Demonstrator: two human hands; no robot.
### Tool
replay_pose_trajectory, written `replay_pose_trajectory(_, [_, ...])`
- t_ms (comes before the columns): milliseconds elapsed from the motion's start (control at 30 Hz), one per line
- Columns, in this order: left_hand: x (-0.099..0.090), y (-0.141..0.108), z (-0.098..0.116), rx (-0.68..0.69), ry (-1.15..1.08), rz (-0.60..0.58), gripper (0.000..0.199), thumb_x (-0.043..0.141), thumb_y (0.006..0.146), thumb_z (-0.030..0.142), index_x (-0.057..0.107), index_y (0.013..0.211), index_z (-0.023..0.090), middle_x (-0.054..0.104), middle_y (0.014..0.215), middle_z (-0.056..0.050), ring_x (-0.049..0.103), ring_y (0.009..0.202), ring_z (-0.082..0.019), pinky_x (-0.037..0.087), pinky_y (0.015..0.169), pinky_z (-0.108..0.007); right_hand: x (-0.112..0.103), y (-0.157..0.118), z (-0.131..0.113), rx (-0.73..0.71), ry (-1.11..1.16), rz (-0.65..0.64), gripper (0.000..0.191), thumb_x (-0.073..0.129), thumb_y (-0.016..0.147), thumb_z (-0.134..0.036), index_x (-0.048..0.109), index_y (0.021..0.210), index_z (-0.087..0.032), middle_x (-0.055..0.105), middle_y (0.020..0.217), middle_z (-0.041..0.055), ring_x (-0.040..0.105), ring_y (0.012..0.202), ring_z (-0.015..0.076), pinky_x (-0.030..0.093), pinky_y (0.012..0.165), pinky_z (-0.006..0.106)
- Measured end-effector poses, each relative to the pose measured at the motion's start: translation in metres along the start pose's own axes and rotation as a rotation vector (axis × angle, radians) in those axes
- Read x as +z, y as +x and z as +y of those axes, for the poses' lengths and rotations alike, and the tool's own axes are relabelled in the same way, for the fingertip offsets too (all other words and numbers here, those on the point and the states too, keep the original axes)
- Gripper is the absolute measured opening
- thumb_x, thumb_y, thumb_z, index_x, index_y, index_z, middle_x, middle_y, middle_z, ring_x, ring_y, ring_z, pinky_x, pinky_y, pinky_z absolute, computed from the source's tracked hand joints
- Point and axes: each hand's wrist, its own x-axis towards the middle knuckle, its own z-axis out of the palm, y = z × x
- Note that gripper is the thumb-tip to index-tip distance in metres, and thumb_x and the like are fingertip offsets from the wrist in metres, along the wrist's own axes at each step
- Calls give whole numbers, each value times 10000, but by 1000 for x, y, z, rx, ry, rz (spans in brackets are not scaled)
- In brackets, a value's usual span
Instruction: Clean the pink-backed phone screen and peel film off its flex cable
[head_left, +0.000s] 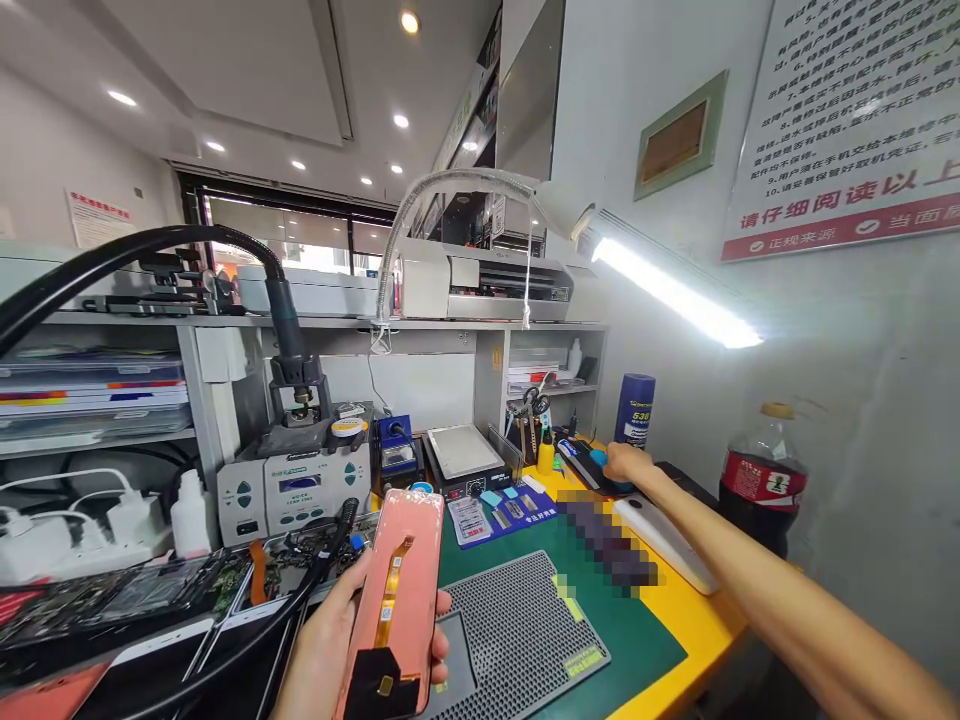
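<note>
My left hand (330, 630) grips a phone screen (409, 590) by its edges. The panel's pink back faces me, with a gold ribbon cable (391, 590) down its middle and a black patch at the bottom. Far out to the right, my right hand (628, 464) is closed at a blue item (598, 457) near the dark tray (577, 465). What its fingers hold is hard to make out. Behind that hand stands a blue spray can (635, 408). A white, long object (664, 540) lies below the right forearm.
A grey perforated pad (525, 620) lies on a green mat (637, 640). Behind are a hot plate (457, 455), a yellow bottle (545, 455) and a grey soldering station (296, 490). Circuit boards (150, 590) and a black hose crowd the left. A cola bottle (763, 475) stands right.
</note>
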Motion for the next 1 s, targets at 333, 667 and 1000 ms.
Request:
replay_pose_trajectory(333, [-3,2,3,34,-6,-70,510,535,908,463,593,1198,48,730,943,-237,679,707,-352,544,692,-538,3,-2,8,-36,-49,49,310,624,954,-315,601,1228,-172,629,1241,90,652,1036,241,556,862,449])
replay_pose_trajectory(667, [-4,-2,4,-28,-6,-35,528,592,869,504,676,1099,36,729,973,-244,689,719,-351,565,660,-484,-3,-14,31,-1,-19,122,298,623,955,-321,610,1212,-169,640,1214,91,661,1008,231,564,840,422])
replay_pose_trajectory(1000, [-7,0,-1,0,63,-5,541,653,844,439,628,1208,39,734,1027,-266,713,733,-365,589,669,-503,2,-17,34,-25,-1,139,307,626,953,-322,607,1217,-166,639,1218,92,659,1017,236,561,847,431])
